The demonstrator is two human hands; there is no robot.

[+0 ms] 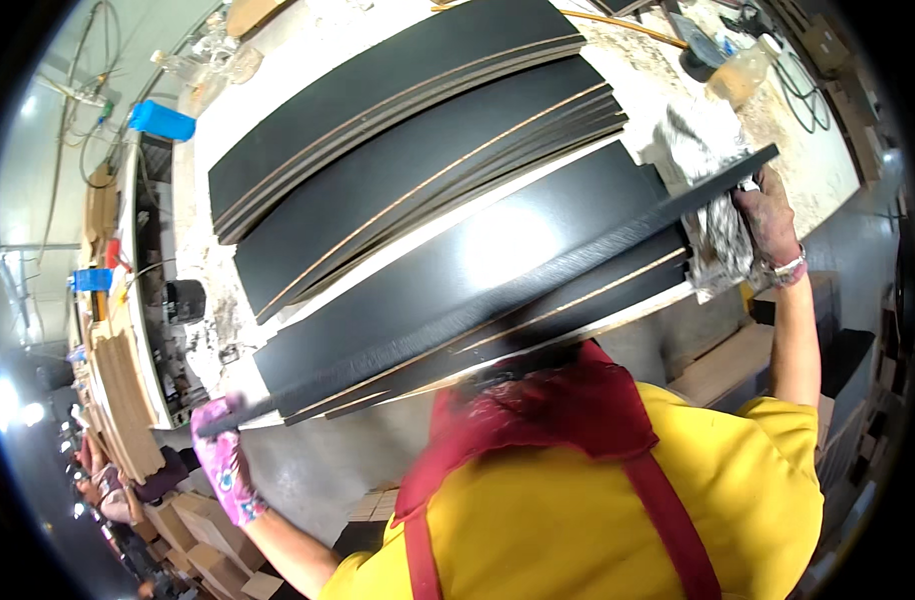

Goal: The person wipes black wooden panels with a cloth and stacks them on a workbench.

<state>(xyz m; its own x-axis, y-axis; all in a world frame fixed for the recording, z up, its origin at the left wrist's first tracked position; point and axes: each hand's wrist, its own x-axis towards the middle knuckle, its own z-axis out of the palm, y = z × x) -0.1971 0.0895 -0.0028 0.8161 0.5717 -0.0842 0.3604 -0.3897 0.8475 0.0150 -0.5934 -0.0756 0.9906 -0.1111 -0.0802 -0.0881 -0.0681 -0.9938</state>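
Note:
I hold a long black board on its edge, slanting across the frame above a stack of black panels. My left hand, in a pink patterned glove, grips the board's lower left end. My right hand, bare with a wrist band, is at the board's upper right end and is closed on a crumpled grey rag pressed against the board. Two more stacks of black panels lie farther back on the white workbench.
A yellowish plastic bottle and cables sit at the bench's far right corner. A blue box lies at the far left. Cardboard boxes and wooden parts stand on the floor at left. My red apron and yellow shirt fill the lower frame.

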